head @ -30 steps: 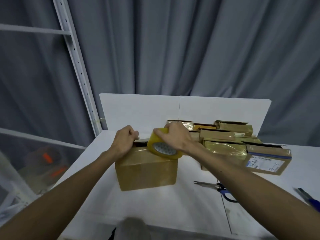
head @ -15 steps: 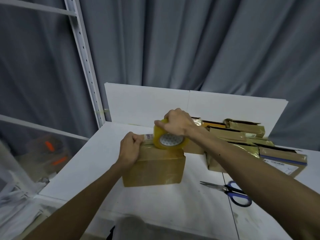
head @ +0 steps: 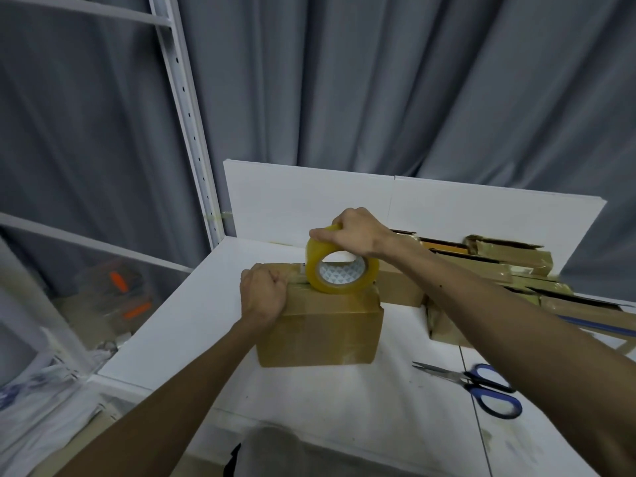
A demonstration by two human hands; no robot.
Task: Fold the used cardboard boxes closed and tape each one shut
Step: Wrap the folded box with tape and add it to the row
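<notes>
one cardboard box (head: pixel 320 333), brown, flaps down, stood on the white desk (head: pixel 309 390) near its left edge, long side facing the viewer, glossy film over its front face. one tape roll (head: pixel 342 270), yellowish clear, white patterned core, stood on edge on the box's top with its open centre turned to the viewer. right hand (head: pixel 354 232): fingers curled over the roll's upper rim, gripping it from above, forearm reaching in from the right. left hand (head: pixel 263 290): closed into a fist over the box's top left edge, gripping it there, just beside the roll; a short strip ran from the roll toward this hand, possibly the tape's free end, though the contact under the fingers was hidden. one pair of scissors (head: pixel 475 383), blue handles, blades slightly apart, lay flat on the desk to the right of the box, apart from it. one group of further cardboard boxes (head: pixel 499 266), several with glossy tape, lay packed together at the desk's far right, behind the right forearm. one white backboard (head: pixel 309 201) stood upright along the desk's far edge. grey curtain (head: pixel 378 80) behind. one white perforated shelf upright (head: pixel 182 115) at left; blurred orange objects (head: pixel 118 282) beyond a clear panel below it.
</notes>
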